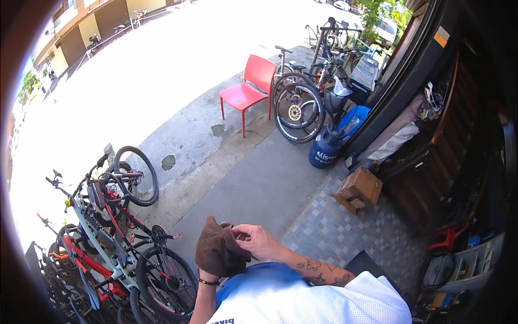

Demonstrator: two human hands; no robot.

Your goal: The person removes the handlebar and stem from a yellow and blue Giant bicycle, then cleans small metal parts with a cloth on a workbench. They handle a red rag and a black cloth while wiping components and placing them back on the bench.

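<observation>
A brown cloth [218, 249] is bunched up in front of my body, low in the view. My left hand [208, 274] holds it from below; the cloth hides its fingers, and a dark beaded bracelet shows at the wrist. From the right, my right hand [259, 242] reaches to the cloth's upper edge, fingers curled and pinching there. Whether a small part is wrapped in the cloth, I cannot make out. My right forearm [318, 270] is tattooed and bent across my front.
Several bicycles [116, 243] crowd the lower left. Ahead stand a red chair [251, 89], more bicycles [302, 110] and a blue gas cylinder [325, 148]. A wooden box [360, 188] sits on the tiled floor to the right, near dark shelving [437, 167].
</observation>
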